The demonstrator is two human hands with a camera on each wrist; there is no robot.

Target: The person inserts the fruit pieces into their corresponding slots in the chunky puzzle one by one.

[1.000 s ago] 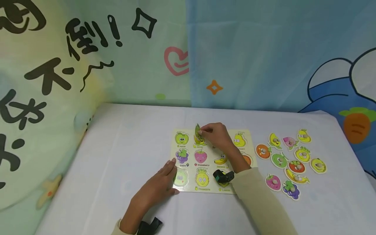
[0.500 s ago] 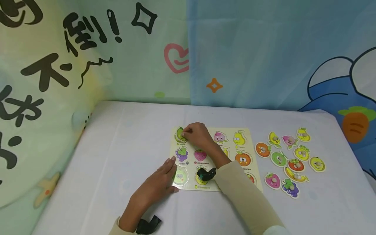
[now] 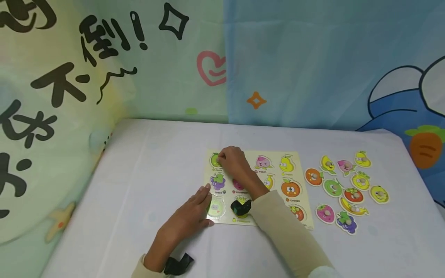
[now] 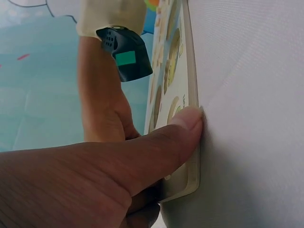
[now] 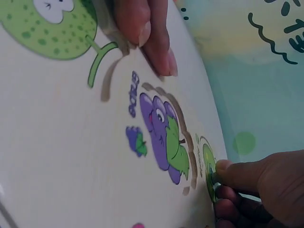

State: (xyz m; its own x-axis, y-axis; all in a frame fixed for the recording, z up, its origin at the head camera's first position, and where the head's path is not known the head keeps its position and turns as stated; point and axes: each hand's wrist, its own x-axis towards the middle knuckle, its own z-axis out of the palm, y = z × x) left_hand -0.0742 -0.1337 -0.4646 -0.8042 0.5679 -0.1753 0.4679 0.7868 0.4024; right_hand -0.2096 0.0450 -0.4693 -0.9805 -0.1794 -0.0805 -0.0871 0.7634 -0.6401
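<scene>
Seating, apparently, a green piece [image 3: 214, 160] in the board [image 3: 274, 160], mid-frame; right hand [image 3: 234, 162] pinching it (left hand [image 3: 190, 212] straight-fingered), flush pressing likely needed.

A pale puzzle board [image 3: 276, 172] lies flat, lower middle of the frame, the left hand [image 3: 189, 214] touching its left edge. Near its upper-left corner, I see the right hand [image 3: 234, 164] pinching a round green piece [image 3: 214, 159]. Loose fruit pieces [image 3: 354, 195] cluster at right.
</scene>
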